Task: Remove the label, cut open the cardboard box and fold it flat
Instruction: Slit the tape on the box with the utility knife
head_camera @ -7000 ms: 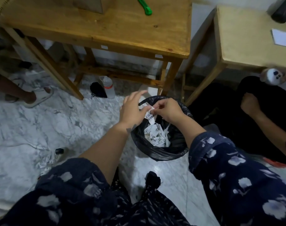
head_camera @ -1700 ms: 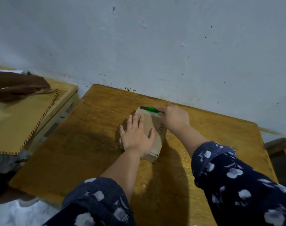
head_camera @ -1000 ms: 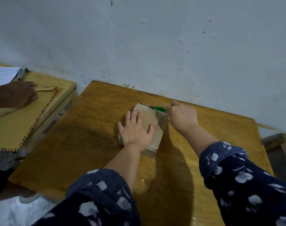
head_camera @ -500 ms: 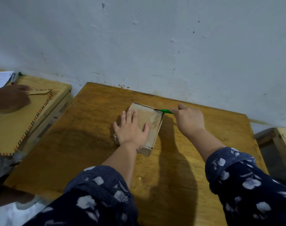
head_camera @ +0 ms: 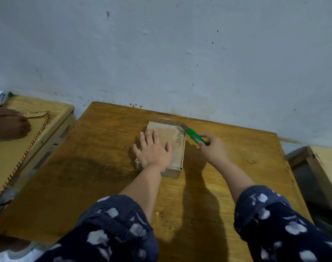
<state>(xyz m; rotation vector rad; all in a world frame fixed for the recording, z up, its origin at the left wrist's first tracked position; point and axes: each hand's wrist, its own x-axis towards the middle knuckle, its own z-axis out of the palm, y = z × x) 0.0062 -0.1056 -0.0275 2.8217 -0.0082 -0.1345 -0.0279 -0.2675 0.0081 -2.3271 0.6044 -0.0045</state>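
A small brown cardboard box point(head_camera: 175, 137) with handwriting along its right edge lies flat on the wooden table point(head_camera: 97, 167). My left hand point(head_camera: 153, 151) presses palm down on its top, fingers spread. My right hand point(head_camera: 213, 150) grips a green utility knife point(head_camera: 196, 137) just right of the box. The knife's blade tip touches the box's far right corner. A flap stands slightly raised along the box's far edge.
A pale wall rises right behind the table. On a second table point(head_camera: 53, 118) at the left, another person's hand point(head_camera: 9, 122) rests on a striped-edge brown envelope point(head_camera: 11, 154). A third wooden table edge point(head_camera: 326, 163) shows at the right.
The knife has slid right along the box's far edge to its right corner, and my right hand has drawn away from the box. My left hand stays pressed on top.
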